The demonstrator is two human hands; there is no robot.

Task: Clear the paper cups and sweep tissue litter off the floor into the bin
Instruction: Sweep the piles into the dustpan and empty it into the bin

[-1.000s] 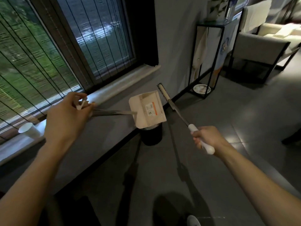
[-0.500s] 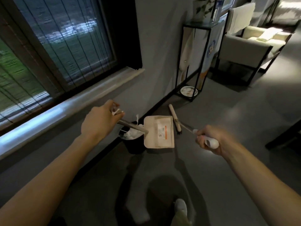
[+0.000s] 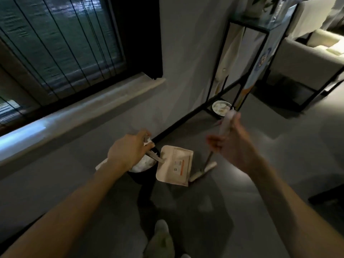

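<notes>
- While the head view looks down at the floor [image 3: 242, 211] along the wall, the window sill [image 3: 93, 107] runs across the upper left, pale and lit at its left end.
- Left hand [image 3: 128, 151]: fingers clenched round the metal dustpan handle [image 3: 155, 157]. A small white scrap [image 3: 149, 143] is pinched at the fingertips against the handle; what it is, cannot tell.
- Bin [image 3: 141, 175]: black, round, standing on the floor at the wall edge, directly under the left hand. White tissue [image 3: 144, 162] fills its mouth.
- A pale flat piece [image 3: 101, 165] shows just left of the bin, behind the left wrist; not identifiable.
- Dustpan [image 3: 175, 165]: beige, with an orange-striped label facing the camera, tilted, its left edge touching or overlapping the bin rim.
- Shoe [image 3: 162, 237]: pale, on the floor at the bottom edge of the view, below the bin.
- Broom [image 3: 226, 123]: white grip up, shaft slanting down to the broom head [image 3: 202, 171], which lies on the floor just right of the dustpan.
- Right hand [image 3: 236, 148]: motion-blurred. Fingers read as straightened and spread, thumb out to the left; the white grip lies against the fingers, not wrapped.
- Black metal stand [image 3: 221, 58] against the wall, with a small round dish [image 3: 221, 107] on its bottom level.
- Pale armchair [image 3: 307, 58] at the far right corner.
</notes>
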